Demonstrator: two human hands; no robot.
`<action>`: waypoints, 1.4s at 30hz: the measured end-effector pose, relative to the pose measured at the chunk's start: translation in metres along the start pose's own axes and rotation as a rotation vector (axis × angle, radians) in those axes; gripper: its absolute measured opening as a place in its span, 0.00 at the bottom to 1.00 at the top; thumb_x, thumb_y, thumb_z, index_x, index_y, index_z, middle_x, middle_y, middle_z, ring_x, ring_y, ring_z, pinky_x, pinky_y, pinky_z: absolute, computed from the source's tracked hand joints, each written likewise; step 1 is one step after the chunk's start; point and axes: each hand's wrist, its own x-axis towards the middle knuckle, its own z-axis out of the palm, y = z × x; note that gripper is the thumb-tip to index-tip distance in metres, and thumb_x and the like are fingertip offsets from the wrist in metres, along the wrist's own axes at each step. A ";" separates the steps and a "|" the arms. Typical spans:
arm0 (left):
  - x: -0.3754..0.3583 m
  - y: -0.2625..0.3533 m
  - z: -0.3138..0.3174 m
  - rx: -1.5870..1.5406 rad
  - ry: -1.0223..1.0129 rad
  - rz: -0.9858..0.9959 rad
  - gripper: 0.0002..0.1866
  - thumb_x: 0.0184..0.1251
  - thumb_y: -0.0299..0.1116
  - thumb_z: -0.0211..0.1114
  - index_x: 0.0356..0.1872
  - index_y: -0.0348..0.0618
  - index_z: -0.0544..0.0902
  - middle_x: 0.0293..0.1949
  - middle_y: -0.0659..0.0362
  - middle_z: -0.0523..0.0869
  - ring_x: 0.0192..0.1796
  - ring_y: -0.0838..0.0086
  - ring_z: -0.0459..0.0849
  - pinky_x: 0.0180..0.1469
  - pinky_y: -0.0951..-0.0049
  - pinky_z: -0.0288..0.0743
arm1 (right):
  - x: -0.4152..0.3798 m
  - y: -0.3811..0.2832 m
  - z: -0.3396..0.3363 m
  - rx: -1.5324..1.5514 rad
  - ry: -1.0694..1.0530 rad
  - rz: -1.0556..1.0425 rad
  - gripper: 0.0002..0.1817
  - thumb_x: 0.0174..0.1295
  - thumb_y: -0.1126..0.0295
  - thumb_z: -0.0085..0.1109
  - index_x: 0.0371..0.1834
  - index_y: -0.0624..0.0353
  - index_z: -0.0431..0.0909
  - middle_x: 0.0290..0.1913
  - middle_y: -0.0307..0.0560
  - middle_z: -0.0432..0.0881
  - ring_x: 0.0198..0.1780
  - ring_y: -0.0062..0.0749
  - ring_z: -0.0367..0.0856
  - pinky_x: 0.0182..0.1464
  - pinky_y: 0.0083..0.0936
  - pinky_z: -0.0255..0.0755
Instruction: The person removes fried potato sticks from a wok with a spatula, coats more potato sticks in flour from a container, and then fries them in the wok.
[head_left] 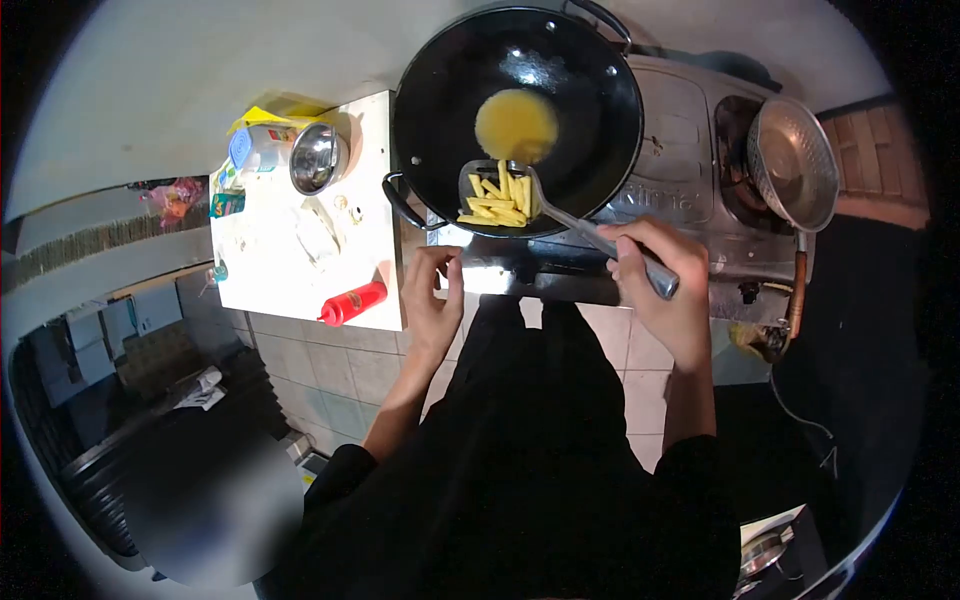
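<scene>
My right hand (665,275) is closed around the handle of a metal spatula (575,222). Its broad head rests low inside a black wok (430,110), near the rim closest to me. Pale yellow sticks that look like french fries (505,200) lie heaped on the spatula head. Beyond them, a pool of yellowish oil (516,125) sits at the wok's bottom. My left hand (435,290) hovers by the stove's front edge, below the wok's left handle (402,202). Its fingers are bent, with a gap to the thumb, and nothing shows in it.
The wok stands on a metal gas stove (670,130). A hammered metal pan (795,165) with a wooden handle occupies the right burner. On the white table (290,285) at left are a red squeeze bottle (352,303), a steel bowl (318,160) and a blue-lidded container (255,148).
</scene>
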 end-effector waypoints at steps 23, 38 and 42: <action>0.010 -0.005 0.005 0.106 0.091 0.151 0.13 0.63 0.29 0.68 0.48 0.44 0.84 0.38 0.55 0.75 0.38 0.63 0.76 0.38 0.64 0.73 | 0.077 0.001 -0.007 0.093 -0.117 0.347 0.16 0.68 0.69 0.48 0.39 0.69 0.84 0.24 0.48 0.81 0.23 0.25 0.80 0.25 0.21 0.73; 0.002 0.011 -0.026 -0.350 0.175 -0.193 0.04 0.70 0.24 0.60 0.41 0.36 0.82 0.34 0.57 0.76 0.34 0.72 0.76 0.35 0.74 0.68 | 0.093 -0.007 -0.026 0.147 -0.078 0.340 0.19 0.70 0.65 0.48 0.41 0.73 0.82 0.27 0.51 0.82 0.24 0.27 0.80 0.26 0.21 0.74; 0.000 0.007 -0.028 -0.604 0.162 -0.169 0.07 0.74 0.26 0.57 0.39 0.34 0.81 0.33 0.59 0.76 0.32 0.79 0.74 0.35 0.79 0.65 | 0.088 -0.030 -0.034 0.164 0.042 0.319 0.18 0.68 0.64 0.53 0.39 0.73 0.83 0.29 0.56 0.83 0.25 0.32 0.81 0.26 0.24 0.75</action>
